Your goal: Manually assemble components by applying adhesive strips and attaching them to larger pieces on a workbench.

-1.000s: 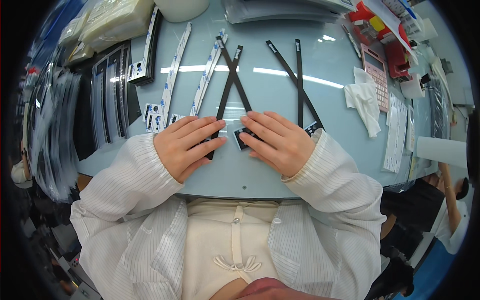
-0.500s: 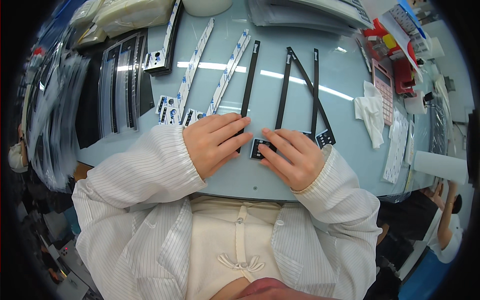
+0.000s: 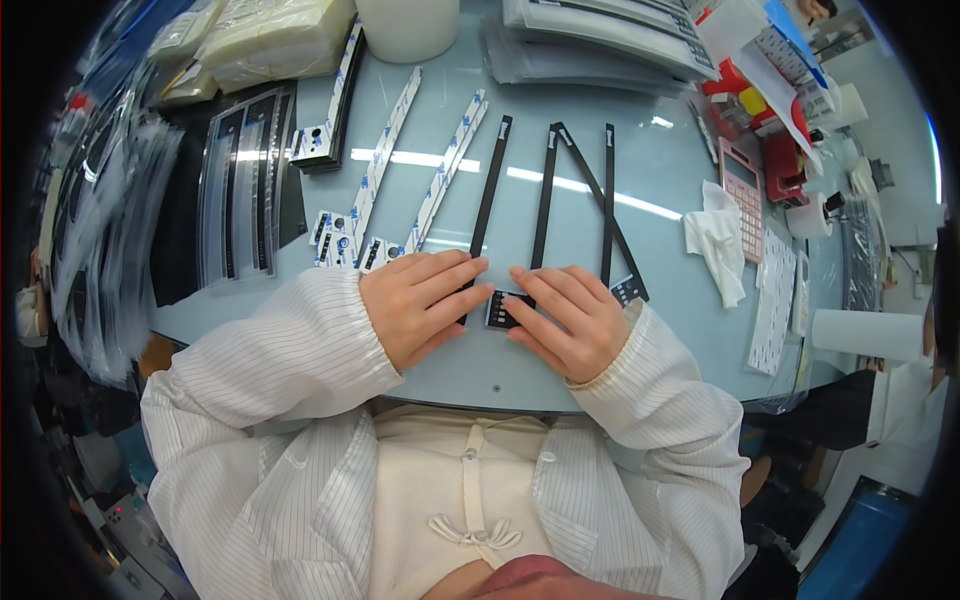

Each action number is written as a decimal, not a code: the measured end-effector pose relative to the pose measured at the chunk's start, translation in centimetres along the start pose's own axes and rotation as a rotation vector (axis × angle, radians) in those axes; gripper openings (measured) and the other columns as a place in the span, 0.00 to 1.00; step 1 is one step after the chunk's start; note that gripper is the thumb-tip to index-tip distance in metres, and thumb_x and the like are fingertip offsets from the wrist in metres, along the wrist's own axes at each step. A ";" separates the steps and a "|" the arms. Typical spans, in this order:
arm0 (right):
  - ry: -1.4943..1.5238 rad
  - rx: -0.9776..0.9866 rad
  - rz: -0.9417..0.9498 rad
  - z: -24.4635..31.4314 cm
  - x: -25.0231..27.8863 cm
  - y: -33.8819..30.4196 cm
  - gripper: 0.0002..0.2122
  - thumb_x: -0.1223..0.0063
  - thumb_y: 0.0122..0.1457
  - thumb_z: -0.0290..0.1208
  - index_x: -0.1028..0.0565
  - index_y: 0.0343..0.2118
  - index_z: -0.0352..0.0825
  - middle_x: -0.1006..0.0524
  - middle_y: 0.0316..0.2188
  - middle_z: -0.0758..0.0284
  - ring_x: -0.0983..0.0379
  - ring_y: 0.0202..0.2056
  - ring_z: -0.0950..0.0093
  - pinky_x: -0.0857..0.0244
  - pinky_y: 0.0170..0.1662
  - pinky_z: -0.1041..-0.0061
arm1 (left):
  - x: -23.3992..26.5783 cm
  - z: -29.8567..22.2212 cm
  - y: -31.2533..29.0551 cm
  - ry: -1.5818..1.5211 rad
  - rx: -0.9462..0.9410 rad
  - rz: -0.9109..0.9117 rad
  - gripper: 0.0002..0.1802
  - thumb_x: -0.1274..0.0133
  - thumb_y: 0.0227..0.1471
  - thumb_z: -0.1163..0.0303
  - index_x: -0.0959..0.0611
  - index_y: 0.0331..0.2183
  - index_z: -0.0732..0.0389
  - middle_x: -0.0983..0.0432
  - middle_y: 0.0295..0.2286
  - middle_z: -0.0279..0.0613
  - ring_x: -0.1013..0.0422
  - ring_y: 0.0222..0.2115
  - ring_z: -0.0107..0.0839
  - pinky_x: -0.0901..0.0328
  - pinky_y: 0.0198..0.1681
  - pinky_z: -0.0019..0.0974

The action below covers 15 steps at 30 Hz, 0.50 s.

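Observation:
Several thin black strips, each with a wider keypad-like end where it shows, lie lengthwise on the pale glass-like tabletop. My left hand [image 3: 418, 304] lies palm down with fingers stretched over the near end of the leftmost black strip [image 3: 491, 187], hiding that end. Flat on the black end panel [image 3: 503, 311] of another strip [image 3: 545, 195] rest the fingers of my right hand [image 3: 570, 320]. Right of it, two more strips cross: an upright one [image 3: 609, 190] and a slanting one [image 3: 590, 185] whose panel shows beside my right cuff.
White-backed strips with blue marks [image 3: 385, 150] lie left of my hands, beside clear plastic sheets [image 3: 238, 190]. Stacked sleeves [image 3: 590, 60] and a white roll [image 3: 408, 25] stand at the back. On the right are a crumpled tissue [image 3: 715, 240], a pink calculator [image 3: 741, 190] and a white cylinder [image 3: 867, 334].
The whole view has shifted slightly, so the table things sit lower in the picture. Both hands stay over the same strips. The co-worker's arm at the lower right no longer shows.

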State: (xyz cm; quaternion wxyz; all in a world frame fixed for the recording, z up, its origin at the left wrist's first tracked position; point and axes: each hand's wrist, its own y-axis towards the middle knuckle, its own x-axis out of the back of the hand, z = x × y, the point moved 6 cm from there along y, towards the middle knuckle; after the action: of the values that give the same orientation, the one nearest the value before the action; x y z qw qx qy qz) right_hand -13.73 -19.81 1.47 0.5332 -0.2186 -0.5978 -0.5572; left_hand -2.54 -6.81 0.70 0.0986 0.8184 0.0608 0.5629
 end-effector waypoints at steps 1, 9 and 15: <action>-0.020 0.006 -0.004 0.0 0.4 0.1 0.15 0.33 0.48 0.31 0.21 0.38 0.30 0.22 0.46 0.56 0.25 0.44 0.62 0.30 0.45 0.64 | 0.4 -0.2 0.1 -0.004 -0.012 0.010 0.27 0.37 0.46 0.72 0.23 0.50 0.63 0.30 0.54 0.51 0.32 0.55 0.46 0.34 0.55 0.45; -0.181 -0.057 -0.136 -1.3 4.1 -0.2 0.11 0.36 0.46 0.22 0.20 0.34 0.30 0.19 0.41 0.56 0.22 0.41 0.62 0.32 0.46 0.65 | 6.3 2.8 0.3 0.106 0.019 -0.230 0.20 0.38 0.45 0.74 0.19 0.43 0.66 0.23 0.45 0.52 0.27 0.48 0.48 0.33 0.52 0.45; -0.467 -0.274 -0.294 -7.4 9.0 -5.6 0.08 0.36 0.45 0.20 0.20 0.30 0.32 0.19 0.37 0.59 0.22 0.39 0.63 0.33 0.47 0.65 | 6.1 2.2 0.2 0.157 -0.003 -0.278 0.11 0.39 0.44 0.76 0.15 0.34 0.64 0.19 0.32 0.45 0.23 0.38 0.42 0.35 0.54 0.52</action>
State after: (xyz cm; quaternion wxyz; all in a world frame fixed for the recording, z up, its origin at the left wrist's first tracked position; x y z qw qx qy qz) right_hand -18.58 -31.05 5.58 0.2606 -0.3219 -0.6486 -0.6386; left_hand 1.70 -5.91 5.49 0.1720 0.7554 0.1802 0.6061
